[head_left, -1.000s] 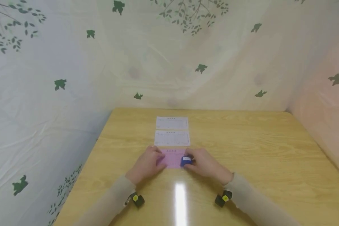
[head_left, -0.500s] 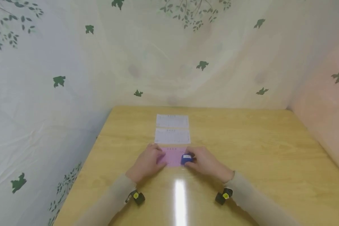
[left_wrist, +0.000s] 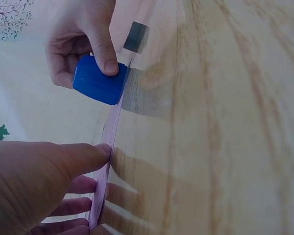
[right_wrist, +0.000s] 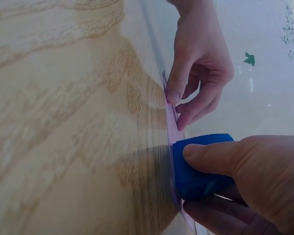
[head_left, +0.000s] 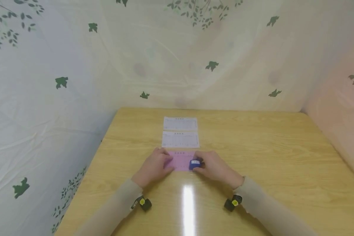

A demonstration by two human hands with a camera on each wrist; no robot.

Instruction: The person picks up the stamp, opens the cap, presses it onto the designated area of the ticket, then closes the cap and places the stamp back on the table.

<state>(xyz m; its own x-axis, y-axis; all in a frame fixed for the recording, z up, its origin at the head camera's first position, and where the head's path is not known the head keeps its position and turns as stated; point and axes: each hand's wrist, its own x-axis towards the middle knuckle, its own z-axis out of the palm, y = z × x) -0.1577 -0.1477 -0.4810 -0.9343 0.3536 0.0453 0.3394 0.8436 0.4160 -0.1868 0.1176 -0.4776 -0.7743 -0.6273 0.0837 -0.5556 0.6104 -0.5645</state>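
Wooden table (head_left: 268, 147) | left hand (head_left: 154, 166) rests loosely on pink slip (head_left: 181, 160) | right hand (head_left: 214, 166) grips blue block (head_left: 195, 166) on it

Arms in long, plain beige sleeves: L sleeve (head_left: 115, 206) & R sleeve (head_left: 268, 204), fabric a bit rumpled, cuffs ending at wrists. Ea. wrist has small blk boxy cam on dk strap: L wrist cam (head_left: 147, 205), R wrist cam (head_left: 229, 205), ea. w/ yellow mark. Silvery bit by L one, too tiny to ID. L-hand fingers (left_wrist: 73, 205) & R-hand fingers (right_wrist: 213, 210) bare.
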